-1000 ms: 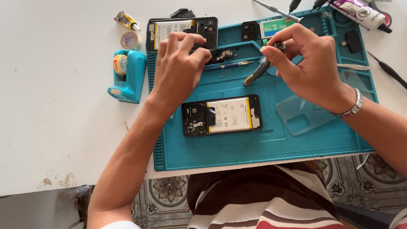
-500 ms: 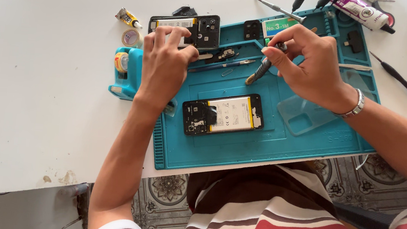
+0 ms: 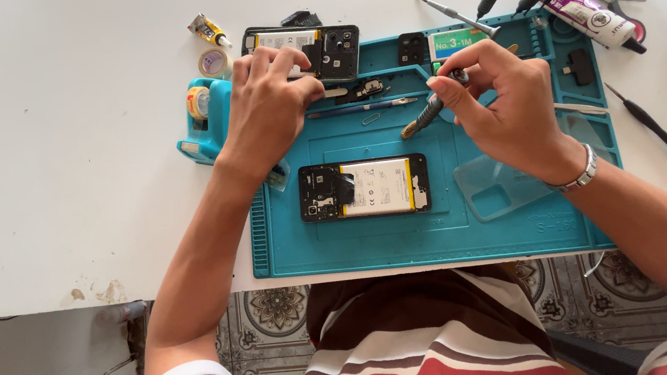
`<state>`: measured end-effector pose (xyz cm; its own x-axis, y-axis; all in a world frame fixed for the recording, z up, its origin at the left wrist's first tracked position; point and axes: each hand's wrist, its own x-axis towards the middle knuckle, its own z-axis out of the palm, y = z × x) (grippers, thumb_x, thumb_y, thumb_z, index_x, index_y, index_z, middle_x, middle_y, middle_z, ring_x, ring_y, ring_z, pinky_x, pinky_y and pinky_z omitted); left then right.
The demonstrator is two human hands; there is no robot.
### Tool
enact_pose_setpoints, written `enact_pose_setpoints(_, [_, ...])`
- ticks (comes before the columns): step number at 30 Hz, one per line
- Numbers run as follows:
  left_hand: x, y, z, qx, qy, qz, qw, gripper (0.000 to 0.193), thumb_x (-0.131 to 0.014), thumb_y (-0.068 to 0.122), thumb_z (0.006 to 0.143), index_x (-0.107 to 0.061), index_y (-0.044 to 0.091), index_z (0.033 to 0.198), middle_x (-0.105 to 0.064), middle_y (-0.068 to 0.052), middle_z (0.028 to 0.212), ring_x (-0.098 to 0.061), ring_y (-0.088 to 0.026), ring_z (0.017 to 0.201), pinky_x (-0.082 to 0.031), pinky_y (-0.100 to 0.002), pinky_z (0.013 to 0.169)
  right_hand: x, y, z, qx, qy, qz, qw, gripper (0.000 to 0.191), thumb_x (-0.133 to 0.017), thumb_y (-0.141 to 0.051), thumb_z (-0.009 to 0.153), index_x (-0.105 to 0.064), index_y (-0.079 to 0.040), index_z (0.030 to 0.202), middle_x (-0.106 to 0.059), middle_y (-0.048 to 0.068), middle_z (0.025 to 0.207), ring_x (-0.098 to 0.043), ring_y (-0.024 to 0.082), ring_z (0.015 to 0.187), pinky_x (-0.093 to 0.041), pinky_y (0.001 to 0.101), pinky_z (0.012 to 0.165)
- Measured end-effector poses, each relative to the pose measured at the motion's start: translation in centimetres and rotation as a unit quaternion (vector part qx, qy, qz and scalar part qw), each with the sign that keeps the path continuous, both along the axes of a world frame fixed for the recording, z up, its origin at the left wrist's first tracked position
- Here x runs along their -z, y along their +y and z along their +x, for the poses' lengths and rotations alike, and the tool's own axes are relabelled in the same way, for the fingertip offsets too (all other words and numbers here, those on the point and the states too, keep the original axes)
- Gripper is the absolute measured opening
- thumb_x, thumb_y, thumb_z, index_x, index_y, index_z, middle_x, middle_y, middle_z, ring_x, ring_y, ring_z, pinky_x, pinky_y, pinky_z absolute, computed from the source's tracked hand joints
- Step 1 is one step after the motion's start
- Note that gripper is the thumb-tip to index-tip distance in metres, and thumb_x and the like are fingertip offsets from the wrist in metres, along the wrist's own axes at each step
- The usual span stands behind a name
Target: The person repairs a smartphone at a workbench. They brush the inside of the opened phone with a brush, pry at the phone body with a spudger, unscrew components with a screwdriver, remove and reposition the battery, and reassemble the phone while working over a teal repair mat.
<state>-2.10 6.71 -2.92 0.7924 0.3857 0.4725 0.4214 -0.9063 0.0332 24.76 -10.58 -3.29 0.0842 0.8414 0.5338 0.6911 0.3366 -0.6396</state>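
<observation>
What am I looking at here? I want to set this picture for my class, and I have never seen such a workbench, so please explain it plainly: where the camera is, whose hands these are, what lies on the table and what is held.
The camera sits on the person's head and looks down, so both arms are the wearer's own. There is no machine, only bare hands.

On the white table lies a teal work mat with small trays along its far edge. In the middle of it lies an opened phone, back cover off, its battery showing. A clear phone case lies beside it.

The right hand, with a wristband, holds a small screwdriver by its top. The left hand rests its fingertips on a second opened phone at the mat's far left corner. A blue tape holder stands next to it, and more tools and a glue tube lie at the far edge.
</observation>
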Motion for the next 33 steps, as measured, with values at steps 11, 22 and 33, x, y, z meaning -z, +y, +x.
enact_pose_setpoints(11, [-0.7,-1.6,1.1,0.084,-0.031,-0.036,0.995,0.027,-0.077,0.037,0.100,-0.076,0.011,0.109,-0.066,-0.003,0.110,-0.057,-0.024,0.109,-0.043,-0.044,0.098,0.2,-0.1,0.3,-0.001,-0.030,0.030,0.999,0.024,-0.076,-0.024,0.108,-0.069,-0.002,0.103,-0.074,0.008,0.081,-0.074,0.011,0.074,-0.051,0.0202,0.060])
enact_pose_setpoints(22, [-0.7,-3.5,1.7,0.132,-0.047,-0.032,0.990,0.038,-0.075,0.042,0.101,-0.070,0.011,0.123,-0.064,-0.005,0.119,-0.058,-0.025,0.115,-0.044,-0.043,0.099,0.1,-0.2,0.0,-0.007,-0.048,0.016,0.999,0.020,-0.079,-0.019,0.102,-0.071,-0.001,0.100,-0.073,0.007,0.080,-0.071,0.009,0.067,-0.051,0.0200,0.058])
enact_pose_setpoints(33, [-0.8,-3.6,1.6,0.138,-0.052,-0.034,0.988,0.035,-0.076,0.041,0.100,-0.072,0.012,0.118,-0.064,-0.003,0.118,-0.057,-0.025,0.115,-0.044,-0.043,0.099,-0.1,-0.3,0.0,-0.004,-0.055,0.015,0.998,0.021,-0.079,-0.021,0.102,-0.071,-0.002,0.099,-0.073,0.006,0.080,-0.071,0.009,0.066,-0.050,0.0202,0.057])
